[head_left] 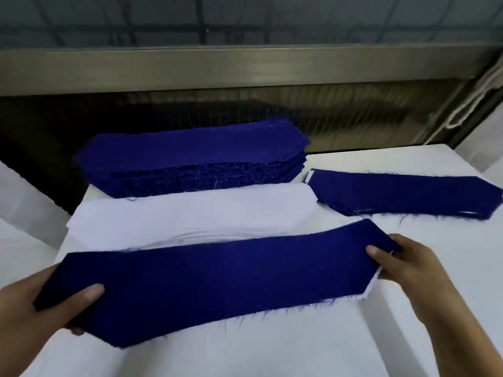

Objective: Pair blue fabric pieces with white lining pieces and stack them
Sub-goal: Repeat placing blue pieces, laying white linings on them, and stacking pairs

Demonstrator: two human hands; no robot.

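— Left hand first: what has it got?
— It grips the left end of a blue fabric piece, thumb flat on top, the other fingers curled underneath
— And the right hand?
— Much the same at the other, pointed end: thumb pressed on the blue, fingers tucked below. A white lining piece peeks out under that end, so both layers sit in the pinch there. On the left side I cannot tell whether the lining reaches the grip
— Where is the pair?
— Stretched between the two hands over the near side of the white worktop. Whether its frayed lower edge touches the surface, I cannot tell
— What lies beyond it?
— Just behind is a stack of white lining pieces, and behind that, touching it, a taller stack of blue pieces. To the right of both lies a low paired pile, blue on top, with a sliver of white showing at its left end
— Further out?
— A metal ledge runs along the wall behind the worktop, and a white cord hangs at the far right
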